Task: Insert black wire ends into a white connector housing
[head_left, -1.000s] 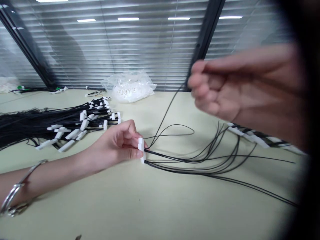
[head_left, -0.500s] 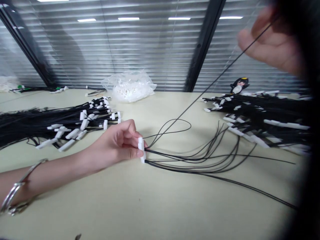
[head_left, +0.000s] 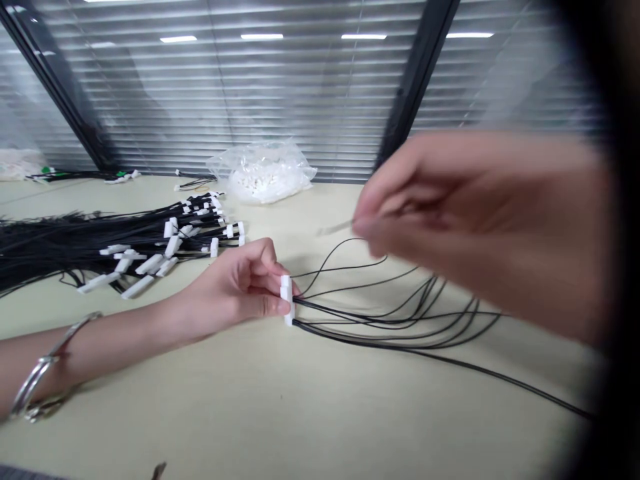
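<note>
Pale, smooth counter (head_left: 280,413) is carrying everything. Blurred right hand (head_left: 480,220) is hovering above the black wires (head_left: 400,320), fingertips pinched; its hold cannot be told. Left hand (head_left: 235,290) is pinching a small white plastic connector (head_left: 287,300), long axis upright, its thin glossy wires trailing rightward.

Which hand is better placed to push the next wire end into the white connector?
Right hand: it pinches a blurred wire end just above the white connector, which the left hand holds.
</note>
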The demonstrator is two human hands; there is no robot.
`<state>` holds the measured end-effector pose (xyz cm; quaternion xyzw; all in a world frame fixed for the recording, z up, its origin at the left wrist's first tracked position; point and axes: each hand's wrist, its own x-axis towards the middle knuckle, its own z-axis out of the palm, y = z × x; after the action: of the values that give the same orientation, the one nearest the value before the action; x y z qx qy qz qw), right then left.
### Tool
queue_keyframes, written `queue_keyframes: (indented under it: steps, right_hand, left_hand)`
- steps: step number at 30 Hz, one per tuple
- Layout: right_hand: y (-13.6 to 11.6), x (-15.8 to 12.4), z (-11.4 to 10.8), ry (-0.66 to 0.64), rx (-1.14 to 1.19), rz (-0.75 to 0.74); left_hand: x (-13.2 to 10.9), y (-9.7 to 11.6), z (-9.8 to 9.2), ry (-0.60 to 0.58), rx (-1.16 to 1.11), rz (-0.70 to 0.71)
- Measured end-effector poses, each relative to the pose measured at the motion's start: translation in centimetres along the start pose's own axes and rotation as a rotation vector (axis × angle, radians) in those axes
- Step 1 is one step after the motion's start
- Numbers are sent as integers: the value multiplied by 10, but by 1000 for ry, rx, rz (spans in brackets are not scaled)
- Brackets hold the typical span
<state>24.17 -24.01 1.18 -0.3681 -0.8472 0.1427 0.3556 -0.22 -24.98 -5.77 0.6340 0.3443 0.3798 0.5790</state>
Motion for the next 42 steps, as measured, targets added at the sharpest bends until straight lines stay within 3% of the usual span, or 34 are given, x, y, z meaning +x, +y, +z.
queue_keyframes:
  steps: [1,4,7,42]
  right_hand:
    - [-5,-3,11,-46,-51,-69]
    - [-8,-8,36,-161,-97,-77]
    - [-1,-11,44,-187,-99,-38]
    - [5,-14,51,-259,-16,62]
  left_hand:
    - [0,0,0,-6,-6,4]
    - [0,1,0,-21,-14,7]
    - [0,1,0,-25,-10,-3]
    - [-1,3,1,-20,38,20]
